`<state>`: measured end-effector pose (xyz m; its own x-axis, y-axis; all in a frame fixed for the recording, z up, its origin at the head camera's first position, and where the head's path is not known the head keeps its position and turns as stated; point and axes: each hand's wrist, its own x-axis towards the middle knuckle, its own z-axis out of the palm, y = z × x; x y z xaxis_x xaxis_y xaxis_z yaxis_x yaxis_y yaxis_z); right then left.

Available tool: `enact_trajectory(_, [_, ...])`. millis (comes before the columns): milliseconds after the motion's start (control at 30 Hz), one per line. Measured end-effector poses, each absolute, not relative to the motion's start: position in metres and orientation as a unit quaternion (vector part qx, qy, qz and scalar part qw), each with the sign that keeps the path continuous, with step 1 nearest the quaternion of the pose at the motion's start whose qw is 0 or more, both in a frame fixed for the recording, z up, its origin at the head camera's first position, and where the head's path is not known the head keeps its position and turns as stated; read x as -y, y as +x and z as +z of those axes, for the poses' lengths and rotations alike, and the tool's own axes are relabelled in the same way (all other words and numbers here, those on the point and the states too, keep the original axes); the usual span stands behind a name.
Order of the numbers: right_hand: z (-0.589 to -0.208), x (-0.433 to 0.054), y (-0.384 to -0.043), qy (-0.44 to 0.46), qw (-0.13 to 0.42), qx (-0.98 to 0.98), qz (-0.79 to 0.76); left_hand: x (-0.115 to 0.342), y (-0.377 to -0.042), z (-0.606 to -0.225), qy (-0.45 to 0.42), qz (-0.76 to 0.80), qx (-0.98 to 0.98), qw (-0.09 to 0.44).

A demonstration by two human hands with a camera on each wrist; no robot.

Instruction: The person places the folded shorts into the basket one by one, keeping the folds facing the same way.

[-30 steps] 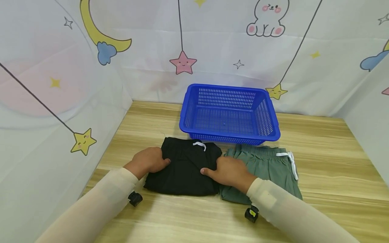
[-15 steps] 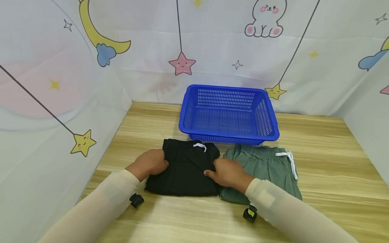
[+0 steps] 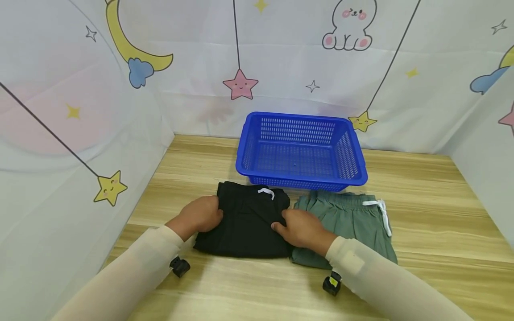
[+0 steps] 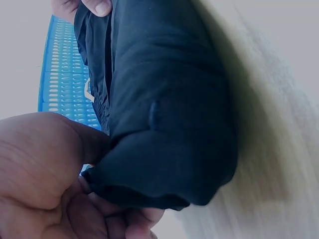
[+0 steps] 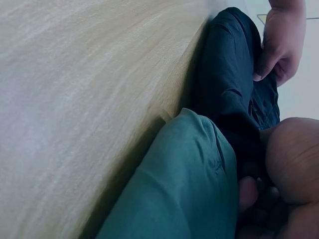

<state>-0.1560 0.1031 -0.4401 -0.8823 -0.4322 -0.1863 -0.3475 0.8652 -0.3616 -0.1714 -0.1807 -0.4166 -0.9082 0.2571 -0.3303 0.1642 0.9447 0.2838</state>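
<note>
Black shorts with a white drawstring lie folded on the table, just in front of the basket. My left hand grips their left edge; in the left wrist view the thumb lies on top of the black cloth and the fingers are curled beneath it. At the right edge my right hand pinches the same shorts, thumb on top; in the right wrist view its fingers are partly in shadow between the black and green cloth. Folded green shorts, also with a white drawstring, lie partly behind my right hand and forearm.
A blue plastic basket with slotted sides stands behind both pairs of shorts. The wood-grain table ends at white printed curtains at the back and sides. A small black device hangs under each wrist.
Both hands keep hold of the black shorts, which have shifted very slightly to the right. My left thumb now lies closer in to the hand, and the green shorts stay in place.
</note>
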Motion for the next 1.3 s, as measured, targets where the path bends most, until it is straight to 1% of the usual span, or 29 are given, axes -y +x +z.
enact_trajectory(267, [-0.438,-0.107,-0.152,-0.204,0.113,-0.954,-0.187,0.181,-0.166,-0.410,0.110,0.131,-0.969,0.178])
enact_trajectory(600, [-0.432,-0.111,-0.147,-0.209,0.103,-0.948,-0.216,0.181,-0.162,-0.404,0.108,0.146,-0.967,0.178])
enact_trajectory(933, [-0.437,-0.109,-0.145,-0.210,0.089,-0.946,-0.230,0.178,-0.165,-0.408,0.109,0.159,-0.960,0.202])
enact_trajectory(1100, [-0.437,-0.108,-0.145,-0.203,0.095,-0.946,-0.234,0.178,-0.166,-0.410,0.103,0.174,-0.959,0.199])
enact_trajectory(1300, [-0.437,-0.106,-0.146,-0.202,0.108,-0.940,-0.254,0.181,-0.166,-0.411,0.103,0.189,-0.959,0.182])
